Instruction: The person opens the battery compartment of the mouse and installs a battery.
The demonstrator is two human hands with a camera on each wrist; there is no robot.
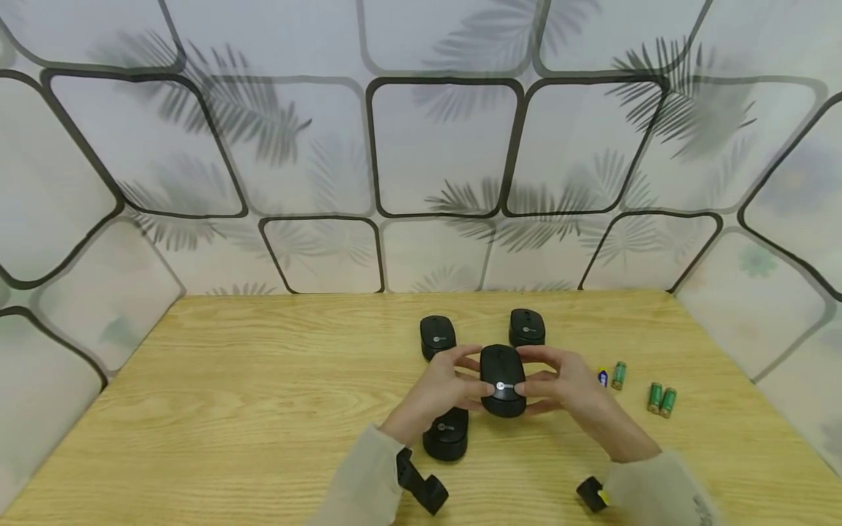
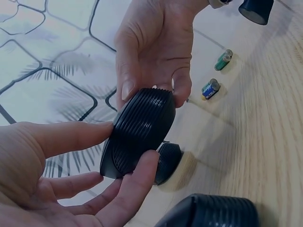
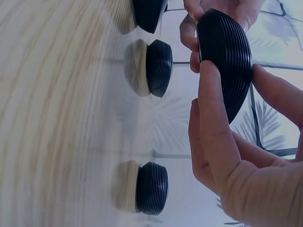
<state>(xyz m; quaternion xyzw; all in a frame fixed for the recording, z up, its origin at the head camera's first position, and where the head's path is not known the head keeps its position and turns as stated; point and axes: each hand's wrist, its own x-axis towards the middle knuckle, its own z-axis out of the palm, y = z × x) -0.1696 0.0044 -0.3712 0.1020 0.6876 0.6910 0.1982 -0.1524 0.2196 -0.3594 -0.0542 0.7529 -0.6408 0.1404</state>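
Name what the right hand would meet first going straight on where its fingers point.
The black mouse the right hand grips; beyond that, probably the left hand, though depth is unclear.

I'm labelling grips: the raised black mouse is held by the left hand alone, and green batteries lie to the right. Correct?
Not quite: the head view shows the left hand and right hand both holding the mouse; green batteries do lie to the right.

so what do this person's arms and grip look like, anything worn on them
Left grip and right grip are gloveless. The left sleeve and right sleeve are pale, the right with a dark, blurred marking. A black fitting shows beside each.
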